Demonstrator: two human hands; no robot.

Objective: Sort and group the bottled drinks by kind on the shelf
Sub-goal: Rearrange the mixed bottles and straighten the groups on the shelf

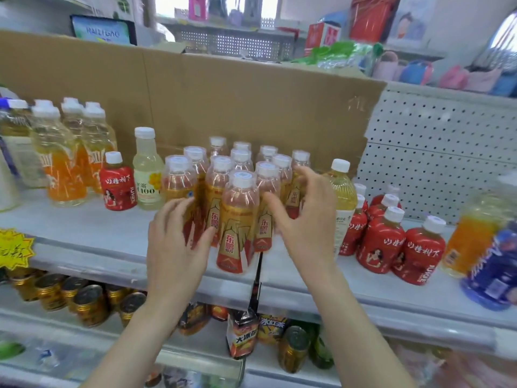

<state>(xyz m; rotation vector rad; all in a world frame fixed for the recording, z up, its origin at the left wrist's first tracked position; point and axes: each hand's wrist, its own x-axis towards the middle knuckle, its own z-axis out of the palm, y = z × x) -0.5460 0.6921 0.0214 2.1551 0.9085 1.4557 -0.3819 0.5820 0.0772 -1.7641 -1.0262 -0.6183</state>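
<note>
Several gold-and-red labelled bottles with white caps stand packed together at the middle of the white shelf. My left hand rests against the left side of the cluster, fingers spread. On the right side my right hand does the same, fingers apart, holding nothing. One short red bottle and a pale yellow bottle stand left of the cluster. Several more red bottles stand at the right, with a tall yellow tea bottle beside my right hand.
Tall orange drink bottles fill the shelf's left end. A blue bottle and an orange one stand at the far right. Brown cardboard backs the shelf. Gold cans and cartons sit on the shelf below.
</note>
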